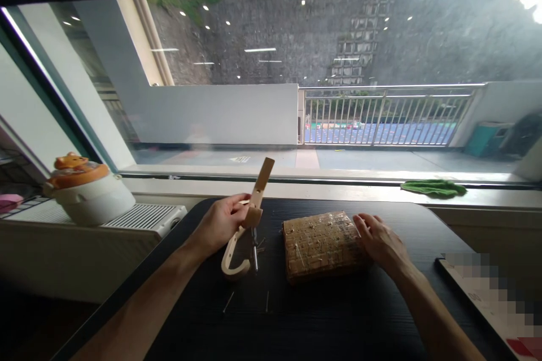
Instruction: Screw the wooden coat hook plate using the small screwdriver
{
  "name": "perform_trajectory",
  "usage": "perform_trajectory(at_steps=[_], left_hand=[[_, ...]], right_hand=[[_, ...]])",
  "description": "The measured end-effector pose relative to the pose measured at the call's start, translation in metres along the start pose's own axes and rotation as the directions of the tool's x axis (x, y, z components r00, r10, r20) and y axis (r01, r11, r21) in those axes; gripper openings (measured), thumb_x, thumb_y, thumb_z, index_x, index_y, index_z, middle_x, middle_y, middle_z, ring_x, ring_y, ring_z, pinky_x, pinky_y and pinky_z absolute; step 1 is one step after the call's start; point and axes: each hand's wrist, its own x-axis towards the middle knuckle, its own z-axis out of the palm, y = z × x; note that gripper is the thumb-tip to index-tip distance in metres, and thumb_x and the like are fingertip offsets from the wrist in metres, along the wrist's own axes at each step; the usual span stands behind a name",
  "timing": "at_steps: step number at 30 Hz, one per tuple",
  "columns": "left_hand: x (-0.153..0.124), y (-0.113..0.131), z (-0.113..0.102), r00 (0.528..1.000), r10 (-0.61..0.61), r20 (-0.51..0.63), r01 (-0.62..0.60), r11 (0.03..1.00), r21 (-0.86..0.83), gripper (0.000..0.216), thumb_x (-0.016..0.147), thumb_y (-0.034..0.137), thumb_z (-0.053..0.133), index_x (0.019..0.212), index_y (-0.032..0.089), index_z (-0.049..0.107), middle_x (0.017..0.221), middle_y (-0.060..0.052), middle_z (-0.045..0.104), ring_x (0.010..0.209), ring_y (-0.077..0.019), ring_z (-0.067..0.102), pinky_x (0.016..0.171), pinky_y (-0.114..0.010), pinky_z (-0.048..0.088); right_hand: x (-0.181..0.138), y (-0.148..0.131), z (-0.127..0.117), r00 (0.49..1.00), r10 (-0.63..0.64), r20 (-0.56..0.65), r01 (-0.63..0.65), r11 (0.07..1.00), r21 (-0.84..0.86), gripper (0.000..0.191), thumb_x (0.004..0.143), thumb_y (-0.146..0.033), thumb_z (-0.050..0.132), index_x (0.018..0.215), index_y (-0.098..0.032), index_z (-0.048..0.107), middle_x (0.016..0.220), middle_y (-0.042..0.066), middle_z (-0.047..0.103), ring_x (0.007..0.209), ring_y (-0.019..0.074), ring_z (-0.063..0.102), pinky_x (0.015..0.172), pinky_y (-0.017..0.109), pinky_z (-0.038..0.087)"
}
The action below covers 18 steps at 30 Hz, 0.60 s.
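Observation:
My left hand (224, 219) is closed on a light wooden hook (263, 180), its flat end tilted up and its curved end by the fingers. Below it, a second pale wooden hook (232, 271) shows its curve just above or on the table; I cannot tell whether the hand also touches it. A slim metal rod (255, 254) is beside the hooks. My right hand (383, 240) lies along the right edge of a cardboard block (322, 242), fingers apart and slightly bent. Small screws or pins stick out of the block's top.
Two thin screws or nails (228, 301) lie on the black table (322, 321). A flat board (486, 304) is at the right edge. A green cloth (434, 187) lies on the window sill. A white pot with an orange lid (91, 192) stands on the radiator at left.

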Motion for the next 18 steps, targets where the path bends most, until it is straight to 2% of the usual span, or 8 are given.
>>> perform_trajectory(at_steps=[2,3,5,8,11,15,18], left_hand=[[0.000,0.011,0.016,0.972,-0.034,0.232,0.096,0.960,-0.262,0.048,0.071,0.038,0.054,0.111,0.013,0.051,0.078,-0.006,0.066,0.064,-0.0143,0.058,0.052,-0.022,0.041],[-0.001,0.014,0.025,0.952,-0.048,0.303,0.153,0.930,-0.335,0.046,0.071,0.037,0.055,0.109,0.011,0.052,0.080,-0.008,0.066,0.065,-0.0147,0.058,0.053,-0.023,0.042],[-0.001,0.016,0.043,0.928,-0.069,0.366,0.233,0.875,-0.426,0.047,0.070,0.038,0.057,0.110,0.013,0.053,0.083,-0.010,0.066,0.066,-0.0152,0.060,0.052,-0.023,0.043],[0.000,0.010,0.066,0.913,-0.089,0.397,0.302,0.802,-0.516,0.050,0.068,0.036,0.061,0.111,0.014,0.052,0.087,-0.010,0.067,0.071,-0.0173,0.062,0.060,-0.026,0.047],[-0.001,0.004,0.078,0.903,-0.110,0.415,0.354,0.738,-0.575,0.048,0.067,0.037,0.062,0.109,0.014,0.054,0.089,-0.011,0.067,0.083,-0.0211,0.061,0.071,-0.029,0.048],[-0.007,0.005,0.075,0.894,-0.166,0.417,0.394,0.736,-0.551,0.047,0.066,0.038,0.062,0.107,0.016,0.056,0.094,-0.010,0.066,0.086,-0.0227,0.061,0.072,-0.031,0.048],[-0.009,0.008,0.066,0.889,-0.169,0.426,0.402,0.734,-0.547,0.044,0.067,0.037,0.062,0.105,0.016,0.058,0.096,-0.010,0.066,0.087,-0.0224,0.061,0.074,-0.031,0.048]], right_hand=[[-0.002,-0.007,-0.003,0.988,-0.055,-0.142,0.066,0.995,0.072,0.041,0.083,-0.048,0.030,0.103,-0.023,0.056,0.100,0.005,0.057,0.075,0.0162,0.055,0.066,0.028,0.039],[-0.003,-0.011,-0.004,0.981,-0.079,-0.177,0.102,0.986,0.128,0.039,0.084,-0.045,0.030,0.102,-0.022,0.056,0.099,0.005,0.057,0.074,0.0148,0.055,0.066,0.027,0.040],[-0.004,-0.020,-0.005,0.971,-0.099,-0.219,0.150,0.961,0.232,0.037,0.084,-0.041,0.031,0.100,-0.020,0.056,0.095,0.005,0.057,0.071,0.0136,0.055,0.065,0.026,0.041],[-0.008,-0.032,-0.001,0.962,-0.145,-0.231,0.224,0.904,0.364,0.033,0.084,-0.037,0.035,0.098,-0.017,0.057,0.092,0.006,0.058,0.068,0.0125,0.054,0.063,0.025,0.043],[-0.013,-0.042,0.004,0.961,-0.173,-0.216,0.255,0.857,0.448,0.030,0.083,-0.033,0.037,0.100,-0.018,0.056,0.088,0.005,0.058,0.068,0.0122,0.053,0.061,0.024,0.044],[-0.021,-0.053,0.005,0.964,-0.196,-0.181,0.263,0.805,0.532,0.028,0.081,-0.029,0.042,0.105,-0.019,0.053,0.091,0.004,0.056,0.068,0.0115,0.052,0.060,0.024,0.045],[-0.026,-0.061,-0.002,0.975,-0.193,-0.108,0.216,0.718,0.662,0.040,0.077,-0.028,0.049,0.117,-0.023,0.045,0.105,0.006,0.052,0.071,0.0113,0.051,0.061,0.026,0.046]])
